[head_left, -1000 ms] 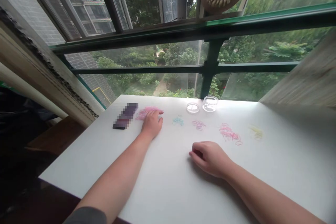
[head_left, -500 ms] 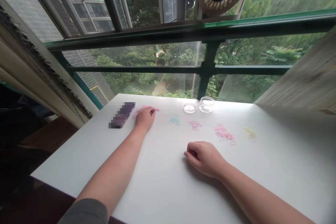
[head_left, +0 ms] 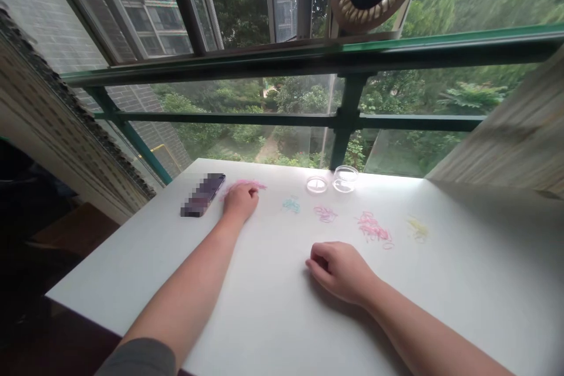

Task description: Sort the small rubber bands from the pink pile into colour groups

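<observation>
My left hand rests at the near edge of a pile of pink rubber bands at the back left of the white table. Its fingers are curled, and whatever lies under them is hidden. Loosely closed, my right hand lies on the table nearer to me, with nothing visible in it. Beyond it run small separate piles: blue rubber bands, purple-pink rubber bands, deeper pink rubber bands and yellow rubber bands. The right hand touches none of these piles.
A clear round lid and a clear round container stand at the table's back edge. Left of my left hand lies a phone, partly pixelated. Behind the white table are a green railing and windows; a curtain hangs at the left.
The view has shifted slightly, so everything sits a little differently in the picture. Both hands keep nearly the same pose and place on the table.
</observation>
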A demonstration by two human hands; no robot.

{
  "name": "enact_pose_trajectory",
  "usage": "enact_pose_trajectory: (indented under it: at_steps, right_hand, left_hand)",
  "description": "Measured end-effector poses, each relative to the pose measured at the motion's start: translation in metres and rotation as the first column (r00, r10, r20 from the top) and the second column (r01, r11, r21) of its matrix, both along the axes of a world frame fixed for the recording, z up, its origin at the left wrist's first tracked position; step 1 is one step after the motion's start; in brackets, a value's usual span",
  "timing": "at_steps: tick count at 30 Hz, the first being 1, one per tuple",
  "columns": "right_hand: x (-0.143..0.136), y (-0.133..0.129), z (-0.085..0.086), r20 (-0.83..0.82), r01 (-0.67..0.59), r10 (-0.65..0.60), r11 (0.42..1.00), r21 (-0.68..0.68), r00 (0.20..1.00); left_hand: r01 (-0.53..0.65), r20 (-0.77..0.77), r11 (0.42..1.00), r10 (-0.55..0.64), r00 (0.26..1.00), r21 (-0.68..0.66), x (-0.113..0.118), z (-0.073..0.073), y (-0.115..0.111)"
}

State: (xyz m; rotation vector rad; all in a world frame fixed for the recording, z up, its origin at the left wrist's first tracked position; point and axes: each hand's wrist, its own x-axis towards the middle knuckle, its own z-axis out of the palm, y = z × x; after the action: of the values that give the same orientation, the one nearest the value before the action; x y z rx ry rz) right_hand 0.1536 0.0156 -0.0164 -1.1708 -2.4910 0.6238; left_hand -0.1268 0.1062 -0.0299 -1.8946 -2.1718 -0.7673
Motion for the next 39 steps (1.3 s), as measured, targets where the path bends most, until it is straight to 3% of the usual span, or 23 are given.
enact_pose_trajectory:
  at_steps: [5,9,19,23,26,29,31,33,39]
  right_hand:
    - [0.000,0.001,-0.001,0.000,-0.010,0.010,1.000,0.004,1.000]
    - [0.001,0.000,0.000,-0.008,-0.009,0.009,1.000,-0.003,1.000]
    - [0.001,0.000,0.000,-0.019,-0.005,0.005,1.000,0.003,1.000]
    - [0.001,0.001,0.001,-0.067,0.012,-0.013,1.000,-0.023,0.998]
    - [0.001,0.002,0.001,-0.167,0.060,-0.070,0.996,-0.064,0.984]
    - [0.000,0.004,-0.001,-0.291,0.122,-0.149,0.986,-0.110,0.945]
    - [0.000,0.006,-0.002,-0.343,0.149,-0.184,0.981,-0.126,0.921]
    - [0.000,0.006,-0.002,-0.356,0.157,-0.193,0.979,-0.127,0.915]
    - [0.000,0.006,0.000,-0.321,0.132,-0.162,0.985,-0.114,0.933]
  left_hand:
    - [0.000,-0.019,1.000,0.000,1.000,0.023,-0.001,0.004,-0.003]
    - [0.029,0.013,0.990,-0.031,0.999,0.140,-0.003,0.010,-0.007]
    - [-0.010,0.338,0.970,-0.076,0.938,0.245,-0.002,0.026,-0.021]
    - [0.186,0.366,0.962,-0.249,0.897,0.199,0.021,0.029,-0.035]
    - [0.424,0.369,0.899,-0.433,0.822,0.109,0.050,0.028,-0.051]
    - [0.645,0.395,0.764,-0.593,0.702,0.000,0.077,0.027,-0.069]
    - [0.741,0.408,0.670,-0.663,0.627,-0.050,0.089,0.027,-0.076]
    - [0.785,0.411,0.614,-0.697,0.587,-0.081,0.093,0.027,-0.080]
    - [0.783,0.404,0.609,-0.689,0.601,-0.127,0.086,0.026,-0.077]
